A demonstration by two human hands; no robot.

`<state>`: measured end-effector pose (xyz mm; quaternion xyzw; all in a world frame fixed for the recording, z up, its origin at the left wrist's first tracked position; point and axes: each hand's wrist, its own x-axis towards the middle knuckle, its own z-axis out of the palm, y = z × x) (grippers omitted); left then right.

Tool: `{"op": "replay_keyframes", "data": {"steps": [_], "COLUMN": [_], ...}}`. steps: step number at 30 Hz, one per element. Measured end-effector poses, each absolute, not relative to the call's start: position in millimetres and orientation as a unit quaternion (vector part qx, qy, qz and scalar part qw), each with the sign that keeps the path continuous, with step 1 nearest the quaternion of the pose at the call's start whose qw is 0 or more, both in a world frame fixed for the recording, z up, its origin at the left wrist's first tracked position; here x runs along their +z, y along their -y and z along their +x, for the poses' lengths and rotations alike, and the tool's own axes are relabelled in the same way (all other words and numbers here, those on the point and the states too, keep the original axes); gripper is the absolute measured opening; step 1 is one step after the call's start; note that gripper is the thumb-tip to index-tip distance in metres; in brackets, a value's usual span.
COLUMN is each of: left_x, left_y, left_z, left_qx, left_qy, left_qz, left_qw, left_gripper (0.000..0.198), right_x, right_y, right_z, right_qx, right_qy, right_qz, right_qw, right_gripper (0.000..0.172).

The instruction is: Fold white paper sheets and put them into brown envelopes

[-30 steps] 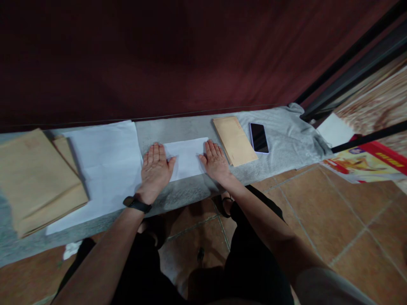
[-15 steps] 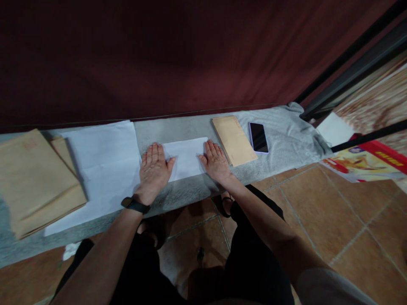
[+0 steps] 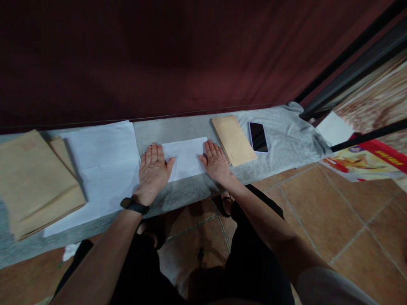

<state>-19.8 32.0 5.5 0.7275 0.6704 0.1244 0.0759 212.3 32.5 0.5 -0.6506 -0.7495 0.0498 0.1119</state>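
Note:
A narrow white sheet of paper (image 3: 185,157), which looks folded, lies across the grey cloth in front of me. My left hand (image 3: 154,167) rests flat over its left end, thumb spread away from the fingers. On the right end lies my right hand (image 3: 216,161), also flat, with its thumb apart. Just beyond the right fingers is a small stack of brown envelopes (image 3: 235,141). Larger white sheets (image 3: 104,169) are left of my left hand, partly under big brown envelopes (image 3: 38,182). The paper beneath both palms is hidden.
A phone (image 3: 258,137) lies right of the small envelopes. The long narrow surface has a grey cloth (image 3: 286,140) over it, against a dark red wall (image 3: 178,59). At the right stand dark metal bars (image 3: 352,63) and a red and yellow printed package (image 3: 365,161). Tiled floor lies below.
Both hands stay flat on the white paper. The whole view has shifted very slightly; nothing was taken up or let go.

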Motion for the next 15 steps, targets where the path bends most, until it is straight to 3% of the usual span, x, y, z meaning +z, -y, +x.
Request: {"op": "replay_keyframes", "data": {"steps": [15], "left_x": [11.8], "left_y": [-33.1], "left_z": [-11.7], "left_qx": [0.156], "left_qy": [-0.640], "left_qz": [0.748], "left_qw": [0.079], "left_gripper": [0.074], "right_x": [9.4], "right_y": [-38.1], "right_z": [205.7], "right_qx": [0.089], "right_qy": [0.749], "right_qz": [-0.644], "right_qw": [0.127], "right_gripper": [0.061]}}
